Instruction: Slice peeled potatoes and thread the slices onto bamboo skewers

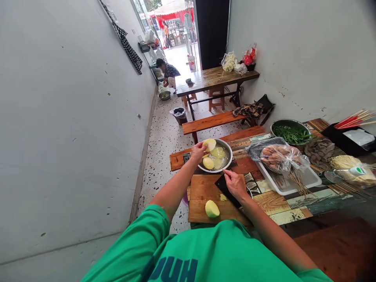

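We seem to be at the slicing step: our left hand (198,152) pinches a pale potato slice (210,145) between thumb and fingers above the metal bowl (230,153), where other slices (218,152) lie in liquid. Our right hand (235,185), fingers partly curled, is at a dark flat blade (223,185); we cannot tell whether it grips it. A potato piece (212,209) sits on the cutting board (202,196). The next move probably calls for loosening our left fingers over the bowl.

Bright daylight thru doorway (179,56), bg slightly blown out. Glare on far counter (202,80). Wide-angle warp nr edges, btm R dim.
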The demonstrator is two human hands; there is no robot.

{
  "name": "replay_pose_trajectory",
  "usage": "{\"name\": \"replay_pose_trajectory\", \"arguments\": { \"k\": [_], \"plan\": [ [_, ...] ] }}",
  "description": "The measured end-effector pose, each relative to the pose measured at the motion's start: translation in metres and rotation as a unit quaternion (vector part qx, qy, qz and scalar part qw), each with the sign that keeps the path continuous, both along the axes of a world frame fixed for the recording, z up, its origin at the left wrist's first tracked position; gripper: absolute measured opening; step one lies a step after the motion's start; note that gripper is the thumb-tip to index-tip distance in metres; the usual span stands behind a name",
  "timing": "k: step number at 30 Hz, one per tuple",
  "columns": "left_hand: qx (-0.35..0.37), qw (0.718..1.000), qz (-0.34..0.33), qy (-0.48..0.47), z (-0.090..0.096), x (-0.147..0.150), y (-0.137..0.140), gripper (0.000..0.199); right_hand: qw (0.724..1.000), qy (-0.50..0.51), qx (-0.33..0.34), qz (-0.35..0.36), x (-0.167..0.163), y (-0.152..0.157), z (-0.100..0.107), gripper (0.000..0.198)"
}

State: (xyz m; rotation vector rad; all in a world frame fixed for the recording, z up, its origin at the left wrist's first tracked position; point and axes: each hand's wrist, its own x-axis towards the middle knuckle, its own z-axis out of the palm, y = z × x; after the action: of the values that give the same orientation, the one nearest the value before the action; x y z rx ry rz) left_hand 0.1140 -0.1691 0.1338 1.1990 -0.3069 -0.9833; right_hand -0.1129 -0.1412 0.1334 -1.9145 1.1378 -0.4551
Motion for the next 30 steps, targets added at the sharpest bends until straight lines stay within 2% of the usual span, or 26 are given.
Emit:
{"name": "replay_pose_trajectory", "arguments": {
  "k": [15, 22, 30],
  "plan": [
    [-0.008, 0.998, -0.022, -0.050, 0.003, -0.007, -0.007, 0.053, 1.000, -0.007, 0.003, -0.014, 0.001, -0.005, 0.001, 0.035],
    [-0.016, 0.992, -0.017, -0.120, 0.004, -0.011, -0.011, 0.039, 1.000, -0.007, 0.008, -0.016, 0.005, -0.005, 0.003, 0.040],
    [-0.008, 0.996, -0.010, -0.087, 0.013, -0.014, -0.008, 0.035, 0.999, -0.030, 0.001, -0.020, 0.004, -0.003, 0.002, 0.046]
  ]
}}
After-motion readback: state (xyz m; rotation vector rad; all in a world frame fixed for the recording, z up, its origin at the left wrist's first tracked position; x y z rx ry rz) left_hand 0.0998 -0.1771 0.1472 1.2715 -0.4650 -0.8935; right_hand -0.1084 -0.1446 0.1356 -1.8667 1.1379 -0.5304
